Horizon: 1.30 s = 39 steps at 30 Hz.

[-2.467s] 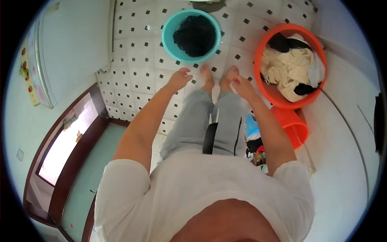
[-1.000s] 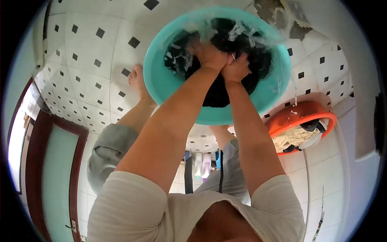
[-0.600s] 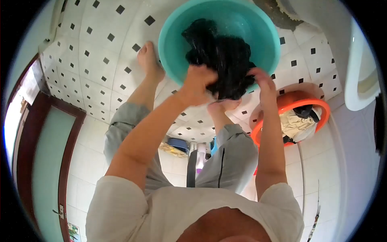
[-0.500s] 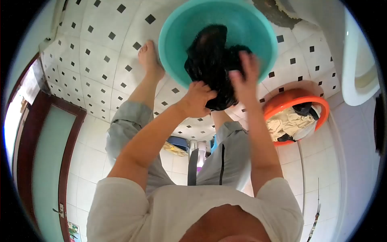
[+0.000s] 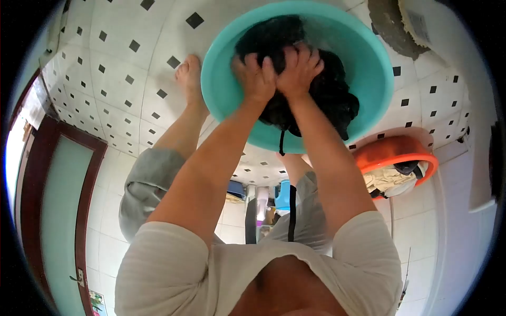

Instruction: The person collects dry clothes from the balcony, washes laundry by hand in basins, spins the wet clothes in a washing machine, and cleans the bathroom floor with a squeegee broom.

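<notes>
A wet-looking black garment [image 5: 329, 87] lies bunched in a teal basin [image 5: 380, 95] on the floor, with a thin black cord hanging over the near rim. My left hand [image 5: 256, 80] presses into the cloth, its fingers bent around a bunch of it. Right beside it, my right hand [image 5: 299, 72] digs into the same garment with curled fingers. The two hands nearly touch at the thumbs. Some fingertips are sunk in the dark folds, so the exact grip is partly hidden.
An orange basin [image 5: 387, 152] holding beige, white and black clothes stands to the right. My bare foot [image 5: 188, 76] is beside the teal basin's left rim. A blue object [image 5: 283, 196] and bottles sit behind my legs. A door [image 5: 66, 200] stands at the left.
Both hands have moved forward from the near rim into the basin and onto the garment. The cloth has spread to the right. My right hand, previously raised and blurred, now presses down.
</notes>
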### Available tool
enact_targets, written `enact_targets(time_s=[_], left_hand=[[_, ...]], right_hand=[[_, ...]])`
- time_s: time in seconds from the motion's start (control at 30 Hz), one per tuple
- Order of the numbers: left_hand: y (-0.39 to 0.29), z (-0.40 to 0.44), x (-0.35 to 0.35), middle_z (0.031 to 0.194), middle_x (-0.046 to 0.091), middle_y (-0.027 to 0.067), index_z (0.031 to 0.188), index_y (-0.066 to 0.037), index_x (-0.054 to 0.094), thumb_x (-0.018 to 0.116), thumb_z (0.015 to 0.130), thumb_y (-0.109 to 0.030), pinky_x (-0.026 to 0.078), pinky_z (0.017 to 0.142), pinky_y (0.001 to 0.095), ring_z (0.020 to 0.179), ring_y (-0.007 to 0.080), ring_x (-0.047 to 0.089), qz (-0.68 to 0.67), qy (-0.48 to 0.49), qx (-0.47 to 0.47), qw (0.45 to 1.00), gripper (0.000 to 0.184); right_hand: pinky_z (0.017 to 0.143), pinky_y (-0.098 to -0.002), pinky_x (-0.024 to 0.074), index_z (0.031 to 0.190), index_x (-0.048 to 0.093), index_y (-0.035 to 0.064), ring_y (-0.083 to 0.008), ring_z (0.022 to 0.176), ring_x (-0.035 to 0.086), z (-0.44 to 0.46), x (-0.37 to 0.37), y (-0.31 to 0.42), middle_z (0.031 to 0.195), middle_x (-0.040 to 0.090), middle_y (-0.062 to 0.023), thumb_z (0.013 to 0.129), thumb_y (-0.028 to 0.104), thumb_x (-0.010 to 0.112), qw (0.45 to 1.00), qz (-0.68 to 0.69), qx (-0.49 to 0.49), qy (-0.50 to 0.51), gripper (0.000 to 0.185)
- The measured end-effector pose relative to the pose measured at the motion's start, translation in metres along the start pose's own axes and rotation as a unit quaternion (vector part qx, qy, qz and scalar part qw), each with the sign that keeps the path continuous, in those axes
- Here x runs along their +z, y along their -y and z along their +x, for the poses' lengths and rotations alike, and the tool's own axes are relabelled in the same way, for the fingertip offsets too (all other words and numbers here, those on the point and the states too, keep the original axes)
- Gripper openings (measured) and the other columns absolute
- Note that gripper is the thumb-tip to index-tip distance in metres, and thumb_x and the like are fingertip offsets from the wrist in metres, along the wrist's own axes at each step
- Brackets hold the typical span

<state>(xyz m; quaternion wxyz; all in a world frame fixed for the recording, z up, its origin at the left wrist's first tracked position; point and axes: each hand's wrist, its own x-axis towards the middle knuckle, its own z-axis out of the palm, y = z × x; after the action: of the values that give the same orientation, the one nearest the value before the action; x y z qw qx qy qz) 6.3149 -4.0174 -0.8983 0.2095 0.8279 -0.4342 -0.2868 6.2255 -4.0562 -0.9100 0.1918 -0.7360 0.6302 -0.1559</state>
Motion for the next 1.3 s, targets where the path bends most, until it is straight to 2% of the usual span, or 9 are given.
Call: enact_targets(time_s=[0.13,0.27,0.5,0.67,0.77,0.87,1.03,1.13,1.3], left_hand=[[-0.03,0.043,0.015,0.112,0.042,0.0334,0.097,0.005,0.053,0.057,0.075,-0.04,0.032,0.084,0.0568,0.101,0.049,0.039,0.094,0.003,-0.04,0.995,0.05],[-0.033,0.061,0.008,0.092,0.061,0.0195,0.086,0.003,0.062,0.063,0.075,-0.04,0.047,0.069,0.0433,0.077,0.0362,0.058,-0.055,0.098,-0.075,0.991,0.044],[-0.121,-0.033,-0.126,0.087,0.06,0.0087,0.098,-0.001,0.059,0.065,0.076,-0.024,0.047,0.067,0.0306,0.08,0.0177,0.057,-0.366,0.302,-0.32,0.82,0.033],[-0.18,-0.124,-0.241,0.099,0.059,0.0067,0.111,-0.001,0.051,0.059,0.078,-0.019,0.048,0.08,0.0316,0.088,0.0177,0.058,-0.523,0.367,-0.405,0.654,0.039],[-0.228,-0.154,-0.308,0.102,0.059,0.0081,0.116,-0.002,0.049,0.06,0.075,-0.022,0.048,0.084,0.0334,0.092,0.021,0.059,-0.523,0.375,-0.397,0.655,0.048],[-0.256,-0.18,-0.382,0.113,0.055,0.0115,0.123,-0.001,0.043,0.064,0.07,-0.025,0.045,0.089,0.0357,0.101,0.0239,0.056,-0.532,0.38,-0.369,0.661,0.062],[-0.299,-0.216,-0.485,0.124,0.049,0.014,0.13,0.005,0.034,0.073,0.051,-0.025,0.039,0.096,0.035,0.112,0.0255,0.05,-0.454,0.41,-0.225,0.758,0.094],[-0.292,-0.222,-0.537,0.093,0.061,0.0019,0.099,0.001,0.06,0.068,0.055,-0.008,0.044,0.08,0.0255,0.087,0.0111,0.056,-0.241,0.448,-0.172,0.843,0.045],[-0.229,-0.18,-0.554,0.071,0.052,-0.0058,0.078,-0.004,0.057,0.063,0.065,0.002,0.039,0.059,0.0193,0.066,0.003,0.045,0.007,0.413,-0.063,0.909,0.015]], right_hand=[[0.085,-0.0546,0.0334,0.105,0.062,0.008,-0.0383,0.105,0.047,0.051,0.002,-0.03,0.112,0.053,-0.022,0.076,0.059,0.049,0.922,-0.076,0.121,0.359,0.06],[0.084,-0.05,0.0424,0.099,0.065,0.0032,-0.038,0.101,0.053,0.078,-0.019,-0.032,0.105,0.059,-0.0232,0.081,0.058,0.043,0.934,-0.148,0.041,0.322,0.062],[0.079,-0.0339,0.0431,0.089,0.06,0.0004,-0.0265,0.088,0.056,0.0,-0.193,0.007,0.095,0.059,-0.0132,0.079,0.036,0.063,0.899,0.328,0.195,0.214,0.037],[0.081,-0.0374,0.0445,0.109,0.05,0.0051,-0.0206,0.1,0.052,-0.091,-0.299,0.029,0.116,0.051,-0.0079,0.089,0.034,0.048,0.658,0.541,0.523,0.032,0.035],[0.076,-0.0474,0.0487,0.12,0.037,0.005,-0.0316,0.104,0.051,-0.155,-0.3,0.02,0.128,0.04,-0.0145,0.084,0.047,0.052,0.495,0.622,0.605,0.043,0.057],[0.087,-0.0421,0.0434,0.123,0.046,0.0043,-0.0301,0.104,0.051,-0.153,-0.315,0.068,0.116,0.052,-0.0165,0.081,0.064,0.045,0.145,0.757,0.619,0.15,0.073],[0.093,-0.0419,0.04,0.124,0.047,0.0089,-0.0286,0.108,0.048,-0.081,-0.289,0.154,0.121,0.052,-0.0095,0.077,0.068,0.043,0.178,0.922,0.344,0.015,0.076],[0.087,-0.0401,0.0436,0.119,0.053,0.0096,-0.0282,0.098,0.053,-0.059,-0.327,0.178,0.112,0.056,-0.0101,0.085,0.05,0.044,0.063,0.953,0.293,0.049,0.053],[0.081,-0.0394,0.0467,0.113,0.055,0.0063,-0.0263,0.092,0.056,-0.038,-0.376,0.196,0.103,0.06,-0.0099,0.087,0.043,0.043,0.104,0.954,0.28,0.029,0.047]])
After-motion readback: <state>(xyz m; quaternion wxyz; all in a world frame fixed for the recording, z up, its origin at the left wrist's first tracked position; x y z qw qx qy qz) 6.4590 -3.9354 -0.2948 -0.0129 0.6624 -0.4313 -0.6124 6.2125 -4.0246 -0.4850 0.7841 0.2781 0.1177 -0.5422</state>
